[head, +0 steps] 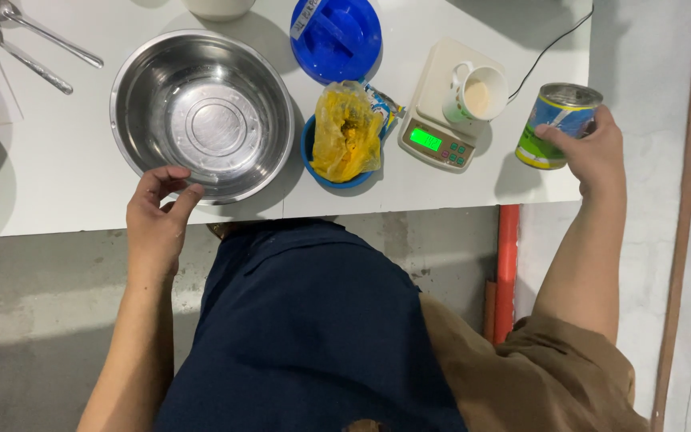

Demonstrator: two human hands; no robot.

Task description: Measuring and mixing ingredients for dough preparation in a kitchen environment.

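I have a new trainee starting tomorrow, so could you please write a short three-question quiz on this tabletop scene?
1. True or false: the right hand holds the tin can.
2. What does the left hand touch?
A. a spoon
B. the rim of the steel bowl
C. the blue lid
3. Fill in: the white mug stands on the ____.

Key:
1. True; its grip is round the can's side, at the table's right edge.
2. B; fingers rest at the bowl's near rim.
3. Kitchen scale, whose display glows green, right of the yellow bag in a small blue bowl.
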